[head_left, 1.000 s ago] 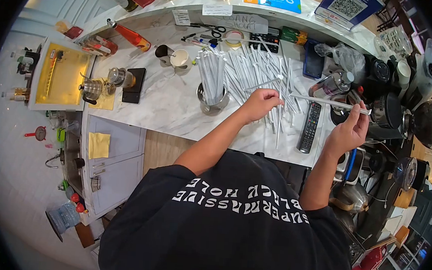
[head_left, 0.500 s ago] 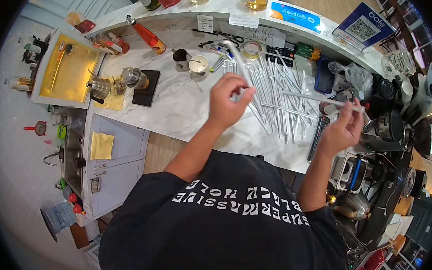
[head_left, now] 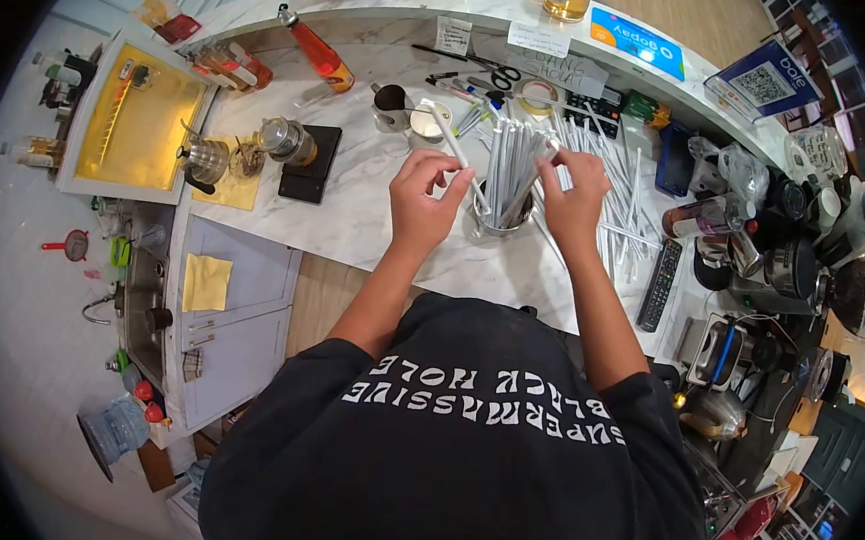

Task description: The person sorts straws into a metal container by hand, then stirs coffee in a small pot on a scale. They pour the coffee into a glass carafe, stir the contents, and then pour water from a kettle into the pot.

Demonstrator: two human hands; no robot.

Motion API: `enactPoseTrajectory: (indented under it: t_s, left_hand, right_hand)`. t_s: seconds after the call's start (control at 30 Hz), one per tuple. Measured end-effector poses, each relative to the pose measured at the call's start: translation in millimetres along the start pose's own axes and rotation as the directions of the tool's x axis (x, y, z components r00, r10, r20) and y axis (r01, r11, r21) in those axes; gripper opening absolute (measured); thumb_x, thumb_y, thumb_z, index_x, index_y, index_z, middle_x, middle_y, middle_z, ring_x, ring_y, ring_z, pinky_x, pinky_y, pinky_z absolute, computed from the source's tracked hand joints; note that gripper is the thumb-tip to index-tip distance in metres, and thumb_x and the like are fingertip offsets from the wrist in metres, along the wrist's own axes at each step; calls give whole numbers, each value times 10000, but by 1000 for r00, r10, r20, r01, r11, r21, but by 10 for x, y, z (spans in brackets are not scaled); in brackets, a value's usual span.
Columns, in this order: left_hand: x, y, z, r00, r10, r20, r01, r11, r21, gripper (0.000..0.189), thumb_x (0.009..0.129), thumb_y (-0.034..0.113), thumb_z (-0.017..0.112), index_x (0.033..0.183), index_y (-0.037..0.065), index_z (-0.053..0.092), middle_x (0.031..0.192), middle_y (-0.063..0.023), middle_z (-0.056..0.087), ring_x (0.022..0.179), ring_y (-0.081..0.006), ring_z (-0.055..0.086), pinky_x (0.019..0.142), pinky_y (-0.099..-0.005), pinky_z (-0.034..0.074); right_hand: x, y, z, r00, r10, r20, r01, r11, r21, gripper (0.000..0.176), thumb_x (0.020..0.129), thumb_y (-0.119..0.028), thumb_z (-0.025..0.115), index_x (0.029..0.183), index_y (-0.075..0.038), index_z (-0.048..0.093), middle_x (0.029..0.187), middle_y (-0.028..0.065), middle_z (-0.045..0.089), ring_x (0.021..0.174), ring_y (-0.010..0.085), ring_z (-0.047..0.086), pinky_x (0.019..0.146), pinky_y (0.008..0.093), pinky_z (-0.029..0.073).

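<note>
My left hand point(head_left: 425, 201) is closed in a pinch on a white straw point(head_left: 449, 136), which slants up to the left. Between my hands stands a metal cup point(head_left: 502, 226) packed with upright white straws point(head_left: 508, 170). At the right side of that bunch, my right hand point(head_left: 575, 202) has its thumb and fingers pinched on a straw near the tops. A loose pile of straws point(head_left: 623, 198) lies on the counter beyond and right of my right hand, partly hidden by it.
A marble counter point(head_left: 356, 220) carries a steel pitcher point(head_left: 392, 107), a white cup point(head_left: 429, 121), scissors point(head_left: 504, 76), tape point(head_left: 538, 97) and a calculator point(head_left: 604, 116). A remote point(head_left: 660, 286) lies right. Left are a black scale point(head_left: 309, 166) and a red bottle point(head_left: 322, 57).
My right hand has moved left from the far side of the pile to the bunch. The straw-filled cup now shows between my hands. My left hand has shifted slightly left and down, still with a straw.
</note>
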State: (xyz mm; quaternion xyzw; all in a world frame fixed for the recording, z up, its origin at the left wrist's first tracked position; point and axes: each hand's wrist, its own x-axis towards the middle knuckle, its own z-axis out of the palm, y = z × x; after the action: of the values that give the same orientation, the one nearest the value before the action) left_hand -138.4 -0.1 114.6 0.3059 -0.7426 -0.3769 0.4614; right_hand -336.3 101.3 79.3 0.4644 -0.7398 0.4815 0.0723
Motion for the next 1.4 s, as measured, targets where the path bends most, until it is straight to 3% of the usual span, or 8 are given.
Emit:
enactPoseTrajectory:
  t_s: [0.23, 0.4, 0.5, 0.63, 0.77, 0.87, 1.1, 1.4]
  left_hand:
    - [25, -372, 242, 993, -29, 111, 29, 1000, 2, 148, 855, 147, 833, 924, 45, 750, 900, -64, 697, 698, -170, 601, 634, -308, 499]
    - [-106, -650, 369, 953, -166, 255, 128, 979, 161, 302, 851, 223, 839, 1107, 90, 747, 930, -54, 669, 698, -175, 573, 671, -333, 504]
    - [-181, -740, 337, 938, -212, 275, 160, 967, 198, 337, 853, 252, 835, 1142, 109, 740, 947, -53, 669, 711, -188, 592, 684, -344, 516]
    - [-106, -889, 395, 925, -197, 325, 127, 966, 225, 329, 856, 294, 824, 1125, 121, 749, 962, -69, 681, 743, -242, 648, 709, -387, 537]
    - [4, -1133, 538, 891, -161, 425, 57, 968, 246, 306, 863, 310, 819, 1073, 91, 778, 969, -108, 696, 780, -293, 677, 729, -415, 542]
    - [115, -1013, 534, 842, -227, 490, 122, 964, 237, 265, 866, 289, 817, 1015, 70, 799, 961, -130, 700, 795, -302, 685, 736, -423, 543]
    - [172, -920, 492, 915, -132, 382, 103, 990, 97, 272, 859, 279, 828, 1018, 58, 804, 906, -110, 700, 725, -266, 648, 684, -387, 526]
    - [107, -960, 554, 910, -214, 355, 189, 976, 104, 297, 858, 313, 834, 974, 40, 804, 897, -110, 705, 710, -254, 640, 679, -384, 520]
  right_hand:
    - [-173, 13, 75, 974, 223, 42, -225, 974, 23, 348, 864, -229, 832, 1193, -147, 758, 975, -29, 741, 1075, 218, 604, 991, 462, 354]
    - [-336, 88, 38, 973, 227, -50, -229, 972, -58, 358, 876, -220, 819, 1205, -97, 747, 945, 40, 743, 964, 271, 652, 884, 423, 500]
    - [-462, 87, 117, 945, 326, -30, -326, 945, -24, 384, 866, -228, 829, 1214, -90, 743, 948, 37, 744, 961, 269, 657, 891, 420, 496]
    - [-464, 59, 306, 832, 529, 164, -517, 848, -113, 493, 881, -393, 801, 1250, -76, 726, 938, 59, 738, 957, 254, 666, 926, 472, 440]
    - [-310, 65, 411, 786, 553, 277, -517, 833, -197, 376, 899, -405, 771, 1039, -56, 760, 797, 85, 719, 783, 292, 675, 846, 477, 404]
    - [-290, 79, 451, 827, 502, 252, -468, 864, -187, 347, 898, -386, 765, 899, -41, 732, 747, 102, 703, 710, 322, 662, 811, 477, 387]
    - [-201, -48, 333, 843, 479, 243, -448, 877, -172, 368, 892, -376, 764, 808, -28, 677, 760, 116, 705, 720, 333, 664, 754, 477, 394]
    - [-377, 87, 391, 848, 492, 197, -456, 867, -203, 358, 906, -372, 762, 1107, -76, 771, 796, 91, 718, 771, 298, 684, 868, 500, 412]
